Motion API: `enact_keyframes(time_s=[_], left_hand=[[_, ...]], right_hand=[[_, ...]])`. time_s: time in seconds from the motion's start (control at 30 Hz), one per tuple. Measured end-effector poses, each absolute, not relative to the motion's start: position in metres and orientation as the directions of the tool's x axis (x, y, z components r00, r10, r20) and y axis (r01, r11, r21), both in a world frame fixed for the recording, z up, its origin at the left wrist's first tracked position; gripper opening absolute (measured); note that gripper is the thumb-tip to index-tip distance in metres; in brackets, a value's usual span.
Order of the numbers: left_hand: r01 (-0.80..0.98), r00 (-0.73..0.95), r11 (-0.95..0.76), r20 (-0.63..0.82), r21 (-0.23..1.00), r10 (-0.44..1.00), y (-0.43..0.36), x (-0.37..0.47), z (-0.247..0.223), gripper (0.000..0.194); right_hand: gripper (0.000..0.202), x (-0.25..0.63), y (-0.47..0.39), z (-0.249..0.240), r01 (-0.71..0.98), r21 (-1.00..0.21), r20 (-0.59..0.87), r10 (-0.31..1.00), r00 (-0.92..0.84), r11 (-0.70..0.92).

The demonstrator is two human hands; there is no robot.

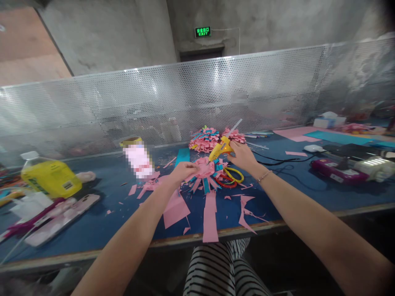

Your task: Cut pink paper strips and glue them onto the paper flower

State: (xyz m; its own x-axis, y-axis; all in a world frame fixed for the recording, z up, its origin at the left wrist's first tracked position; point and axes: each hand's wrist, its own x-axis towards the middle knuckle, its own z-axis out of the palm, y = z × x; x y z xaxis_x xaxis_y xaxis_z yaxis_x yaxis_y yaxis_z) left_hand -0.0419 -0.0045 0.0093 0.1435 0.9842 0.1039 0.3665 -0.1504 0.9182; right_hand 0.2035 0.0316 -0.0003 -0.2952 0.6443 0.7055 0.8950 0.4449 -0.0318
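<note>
A pink and blue paper flower (204, 169) lies on the blue table, its fringed strips spreading towards the front edge. My left hand (184, 170) pinches the flower's pink middle at its left side. In my right hand (242, 155) is a yellow glue gun (220, 148), its nozzle pointing down at the flower's middle and a clear glue stick rising from its back. Red and yellow loops (236, 175) lie just right of the flower. Behind it sit more pink and blue paper flowers (204, 139).
Pink paper scraps (175, 209) litter the blue table (123, 222). At the left are a yellow bottle (51, 176) and a phone (63, 220). To the right lie a black cable (277, 159) and a purple device (338, 170). A perforated metal screen (101, 102) stands behind.
</note>
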Motion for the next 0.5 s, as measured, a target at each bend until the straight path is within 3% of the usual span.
enact_keyframes(time_s=[0.3,0.5], left_hand=[[0.218,0.052,-0.208,0.202,0.953,0.978,-0.003,-0.042,0.012,0.012],[-0.025,-0.011,-0.179,0.178,0.984,0.984,-0.004,-0.042,0.014,0.016]], right_hand=[[0.026,0.203,0.028,0.004,0.911,-0.075,0.668,0.699,-0.256,0.406],[0.053,0.215,0.033,-0.002,0.941,-0.306,0.492,0.870,0.029,0.141]])
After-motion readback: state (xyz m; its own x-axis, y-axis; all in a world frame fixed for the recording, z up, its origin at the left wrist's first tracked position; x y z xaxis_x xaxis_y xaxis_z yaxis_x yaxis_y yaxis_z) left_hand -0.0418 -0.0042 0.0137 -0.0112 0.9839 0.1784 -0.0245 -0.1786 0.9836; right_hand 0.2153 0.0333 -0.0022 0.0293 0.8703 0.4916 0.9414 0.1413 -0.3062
